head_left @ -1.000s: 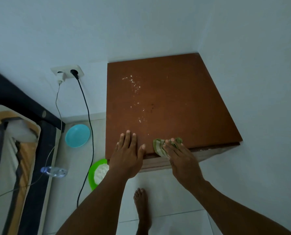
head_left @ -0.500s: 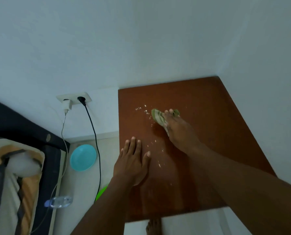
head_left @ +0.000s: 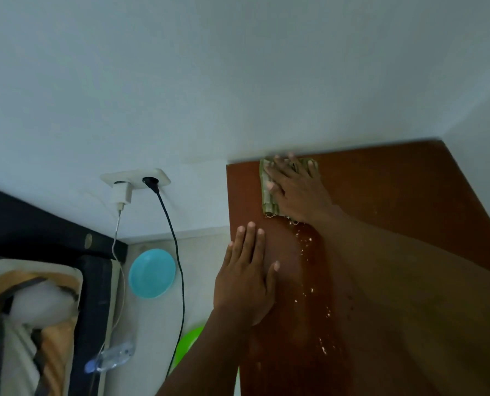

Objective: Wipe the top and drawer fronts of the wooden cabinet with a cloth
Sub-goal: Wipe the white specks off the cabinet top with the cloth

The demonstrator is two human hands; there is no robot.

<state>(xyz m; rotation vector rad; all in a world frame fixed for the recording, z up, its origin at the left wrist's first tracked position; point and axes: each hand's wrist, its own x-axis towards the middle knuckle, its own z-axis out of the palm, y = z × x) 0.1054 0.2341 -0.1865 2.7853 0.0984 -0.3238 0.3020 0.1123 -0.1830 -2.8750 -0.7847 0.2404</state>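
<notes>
The right hand is flat out at the far edge of the wooden cabinet top, fingers spread wide and palm pressing down on the green cloth, which sits up at about twelve o'clock on the top, tight against the white wall. The hand isn't gripping the cloth, just pinning it under an open palm, with a folded strip poking out at the hand's nine o'clock side and a frayed edge showing below the wrist. The left hand lies open and empty, palm down with fingers together and thumb out, on the cabinet's left edge at around eight o'clock from the cloth. Between the two hands, a trail of pale crumbs runs from just under the cloth down toward six o'clock, scattered along the brown surface beside the right forearm. Off at nine o'clock, on the floor, there's a light blue bowl, a bright green dish partly hidden behind the left forearm, and a clear plastic bottle lying on its side. On the wall above, a socket carries a white charger and a black plug with its cable hanging down.
</notes>
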